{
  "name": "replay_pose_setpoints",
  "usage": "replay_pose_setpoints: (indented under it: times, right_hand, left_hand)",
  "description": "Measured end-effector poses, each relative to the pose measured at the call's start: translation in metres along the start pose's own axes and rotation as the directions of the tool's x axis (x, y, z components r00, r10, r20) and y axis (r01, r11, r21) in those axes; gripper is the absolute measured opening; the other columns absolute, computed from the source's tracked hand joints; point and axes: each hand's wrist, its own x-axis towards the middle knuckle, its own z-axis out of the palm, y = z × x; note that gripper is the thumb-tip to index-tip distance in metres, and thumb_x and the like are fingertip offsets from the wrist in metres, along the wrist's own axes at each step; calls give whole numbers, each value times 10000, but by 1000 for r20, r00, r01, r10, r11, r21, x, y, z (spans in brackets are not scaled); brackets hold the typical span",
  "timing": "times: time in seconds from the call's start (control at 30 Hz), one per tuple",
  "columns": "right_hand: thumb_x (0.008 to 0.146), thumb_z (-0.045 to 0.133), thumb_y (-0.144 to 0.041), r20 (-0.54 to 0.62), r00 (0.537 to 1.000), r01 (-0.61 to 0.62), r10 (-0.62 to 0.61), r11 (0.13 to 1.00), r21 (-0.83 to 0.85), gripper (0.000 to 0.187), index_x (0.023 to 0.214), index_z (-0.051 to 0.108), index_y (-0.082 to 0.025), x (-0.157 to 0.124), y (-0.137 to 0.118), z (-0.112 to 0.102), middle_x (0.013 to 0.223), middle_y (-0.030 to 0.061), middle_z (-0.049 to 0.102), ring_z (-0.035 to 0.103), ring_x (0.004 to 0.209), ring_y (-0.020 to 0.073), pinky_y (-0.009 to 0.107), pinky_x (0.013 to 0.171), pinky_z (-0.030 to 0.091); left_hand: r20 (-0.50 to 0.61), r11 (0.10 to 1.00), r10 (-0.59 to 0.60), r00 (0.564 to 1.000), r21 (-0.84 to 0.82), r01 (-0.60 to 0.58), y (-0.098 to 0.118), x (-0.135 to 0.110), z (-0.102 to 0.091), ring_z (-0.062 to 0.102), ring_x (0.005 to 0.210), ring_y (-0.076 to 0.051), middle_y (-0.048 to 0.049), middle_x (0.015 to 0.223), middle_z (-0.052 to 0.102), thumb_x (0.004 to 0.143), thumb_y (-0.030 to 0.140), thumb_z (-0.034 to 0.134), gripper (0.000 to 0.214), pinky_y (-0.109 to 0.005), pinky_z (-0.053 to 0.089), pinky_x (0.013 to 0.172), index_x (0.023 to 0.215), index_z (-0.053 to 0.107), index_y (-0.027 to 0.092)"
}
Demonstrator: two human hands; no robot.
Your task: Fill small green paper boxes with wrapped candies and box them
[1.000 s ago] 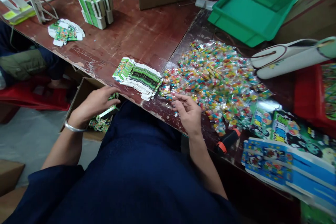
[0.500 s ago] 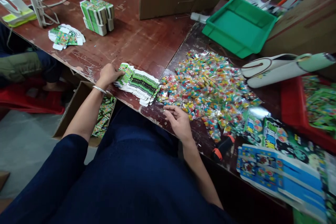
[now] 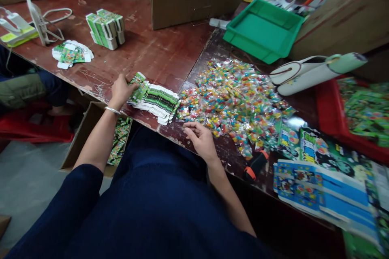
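A fanned row of flattened green-and-white candy boxes [image 3: 159, 100] lies along the table's front edge. At its left end, my left hand [image 3: 120, 90] grips the nearest boxes, thumb on top and the other fingers partly hidden. My right hand [image 3: 203, 141] hovers at the table edge, right of the row, its fingers loosely bent and apart with nothing visible in them. Just beyond it spreads a heap of small clear bags of colourful candy [image 3: 234, 97].
Stacked bundles of boxes [image 3: 106, 28] and a loose pile of boxes [image 3: 72, 53] sit at left. Farther right are a green tray [image 3: 258, 46], a white pouch [image 3: 299, 75], a red bin [image 3: 330, 109], a black-and-orange tool [image 3: 256, 166] and blue printed sheets [image 3: 322, 190]. An open carton [image 3: 82, 141] stands below the table.
The camera view has shifted slightly, so the table's contents appear farther left. Both hands keep nearly the same places: the left at the row's end, the right beside the candy bags.
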Motion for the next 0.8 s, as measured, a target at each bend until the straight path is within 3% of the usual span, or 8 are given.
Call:
replay_pose_setpoints:
  times: [0.13, 0.2, 0.27, 0.33, 0.4, 0.5, 0.63, 0.8]
  right_hand:
    - [915, 716, -539, -70, 998, 6, 1, 994, 108, 362, 1067, 746, -212, 2, -4, 2, 978, 70, 759, 739, 820, 204, 323, 663, 637]
    - [894, 733, -573, -136, 990, 58, -29, 976, 208, 416, 1124, 720, -226, 6, -11, 5, 989, 58, 740, 721, 798, 188, 303, 633, 623]
    - [848, 782, -588, -168, 982, 129, -83, 951, 280, 502, 1199, 686, -243, 9, -21, 8, 1046, 55, 724, 701, 821, 182, 288, 625, 606]
    - [819, 816, -576, -151, 979, 177, -139, 944, 278, 476, 1133, 692, -242, 9, -32, 9, 978, 30, 702, 658, 789, 168, 277, 632, 576]
    - [840, 800, -553, -161, 972, 200, -169, 958, 204, 349, 904, 683, -230, 6, -39, 8, 778, -19, 619, 566, 677, 140, 269, 612, 516]
    - [887, 740, -530, -271, 951, 188, -149, 974, 125, 374, 722, 594, -228, -3, -40, 4, 637, -51, 483, 445, 591, 122, 271, 577, 438]
    - [807, 801, -527, -338, 939, 149, -55, 955, 256, 352, 873, 633, -224, -12, -30, -1, 734, -32, 610, 547, 641, 140, 272, 607, 480]
    - [880, 730, -582, -354, 934, 153, -43, 946, 287, 368, 862, 661, -222, -21, -25, 1, 745, -8, 642, 603, 666, 161, 289, 642, 522]
  left_hand:
    - [-208, 986, 70, 976, -134, -100, 12, -31, -19, 662, 889, -223, -84, 970, 738, 867, 355, 717, 230, -333, 513, 865, 985, 680, 161]
    - [-182, 935, 184, 966, -270, -229, 27, -62, -25, 651, 809, -191, -49, 892, 728, 861, 345, 723, 192, -315, 532, 808, 947, 685, 178]
    - [-32, 842, 338, 941, -435, -318, 45, -100, -25, 650, 739, -176, -25, 828, 717, 837, 357, 759, 201, -304, 553, 739, 927, 690, 192]
    - [120, 728, 514, 849, -585, -358, 61, -138, -19, 683, 746, -185, -27, 837, 728, 850, 383, 779, 236, -310, 583, 717, 976, 698, 200]
    - [135, 662, 632, 764, -606, -441, 73, -167, -9, 724, 812, -202, -43, 908, 753, 894, 371, 765, 221, -326, 608, 756, 1035, 699, 213]
    - [49, 613, 755, 654, -408, -677, 82, -191, 4, 739, 1054, -270, -105, 1172, 759, 928, 365, 766, 346, -411, 615, 924, 1239, 679, 243]
    - [81, 520, 854, 514, -169, -837, 85, -201, 18, 668, 1236, -381, -176, 1355, 693, 873, 391, 834, 597, -572, 520, 1114, 1411, 619, 243]
    - [258, 635, 771, 583, -391, -666, 85, -201, 25, 702, 1129, -328, -142, 1275, 689, 852, 445, 846, 698, -493, 602, 989, 1480, 597, 267]
